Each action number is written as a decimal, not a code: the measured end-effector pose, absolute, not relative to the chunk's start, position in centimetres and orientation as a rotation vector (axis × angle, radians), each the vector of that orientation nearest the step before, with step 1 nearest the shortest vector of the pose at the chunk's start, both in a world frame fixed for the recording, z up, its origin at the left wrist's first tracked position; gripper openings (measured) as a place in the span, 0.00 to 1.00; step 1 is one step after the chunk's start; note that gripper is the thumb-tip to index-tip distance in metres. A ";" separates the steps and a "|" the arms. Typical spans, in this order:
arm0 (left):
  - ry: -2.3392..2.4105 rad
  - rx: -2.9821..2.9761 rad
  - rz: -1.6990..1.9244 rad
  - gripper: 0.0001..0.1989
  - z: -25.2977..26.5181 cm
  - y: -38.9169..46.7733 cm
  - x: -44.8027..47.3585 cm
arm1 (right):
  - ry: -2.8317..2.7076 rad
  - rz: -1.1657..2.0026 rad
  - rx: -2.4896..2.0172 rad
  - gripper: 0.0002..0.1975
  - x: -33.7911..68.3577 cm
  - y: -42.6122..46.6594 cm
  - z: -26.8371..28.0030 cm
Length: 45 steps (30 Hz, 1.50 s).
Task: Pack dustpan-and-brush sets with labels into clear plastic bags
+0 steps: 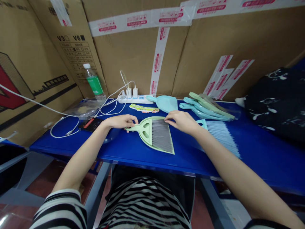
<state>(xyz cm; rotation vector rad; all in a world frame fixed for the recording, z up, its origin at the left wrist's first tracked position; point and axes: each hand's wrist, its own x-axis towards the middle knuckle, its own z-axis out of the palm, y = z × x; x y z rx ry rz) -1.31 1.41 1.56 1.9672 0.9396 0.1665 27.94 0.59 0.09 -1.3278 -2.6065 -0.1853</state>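
A pale green dustpan (156,149) lies on the blue table with a green hand brush (162,135) nested in it, its grey bristles pointing right. My left hand (122,122) is closed around the stacked handles at the left end. At the far right corner of the set, my right hand (182,121) pinches the tips of the bristles; whether it also grips the pan's rim I cannot tell. Beyond my right forearm lies a light blue brush (221,135), partly covered by that arm. A light blue dustpan (166,103) rests behind the green set.
Bagged green and blue dustpans (207,108) are piled at the back right, beside a black patterned cloth item (278,105). A white power strip (140,99) with cables, a colourful card (144,108) and a bottle (94,82) stand along the cardboard wall (133,57).
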 end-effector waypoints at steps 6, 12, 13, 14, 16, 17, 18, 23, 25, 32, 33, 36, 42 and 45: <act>0.937 1.966 0.162 0.09 1.7 1.4 -1.2 | -2.580 -0.152 -1.394 0.08 27.4 0.2 0.3; 0.938 1.960 0.167 0.09 1.8 1.3 -1.2 | -2.564 -0.066 -1.433 0.08 27.2 0.3 0.3; 0.942 1.961 0.164 0.09 1.8 1.2 -1.2 | -2.562 -0.062 -1.443 0.08 27.1 0.3 0.2; 0.945 1.962 0.163 0.09 1.8 1.2 -1.1 | -2.560 -0.062 -1.456 0.08 27.0 0.3 0.2; 0.951 1.962 0.159 0.08 1.9 1.2 -1.1 | -2.555 -0.069 -1.484 0.08 26.9 0.3 0.2; 0.954 1.962 0.158 0.08 1.9 1.2 -1.1 | -2.553 -0.075 -1.492 0.08 26.8 0.3 0.2; 0.955 1.961 0.156 0.08 1.9 1.2 -1.1 | -2.550 -0.081 -1.495 0.08 26.8 0.3 0.2; 0.957 1.966 0.158 0.09 1.9 1.2 -1.1 | -2.535 -0.120 -1.460 0.08 27.0 0.2 0.2; 0.954 1.968 0.162 0.09 1.9 1.2 -1.1 | -2.524 -0.136 -1.438 0.10 27.1 0.3 0.1; 0.948 1.976 0.147 0.10 1.9 1.3 -1.2 | -2.495 -0.093 -1.329 0.11 27.2 0.7 -0.6; 0.948 1.978 0.146 0.10 1.8 1.3 -1.2 | -2.489 -0.083 -1.299 0.11 27.2 0.7 -0.7; 0.946 1.979 0.143 0.10 1.7 1.4 -1.3 | -2.469 -0.018 -1.234 0.12 27.2 0.8 -0.9; 0.939 1.983 0.144 0.10 1.6 1.4 -1.3 | -2.428 0.190 -1.152 0.16 26.8 0.7 -1.2; 0.937 1.978 0.147 0.10 1.6 1.4 -1.3 | -2.420 0.245 -1.102 0.17 26.6 0.8 -1.4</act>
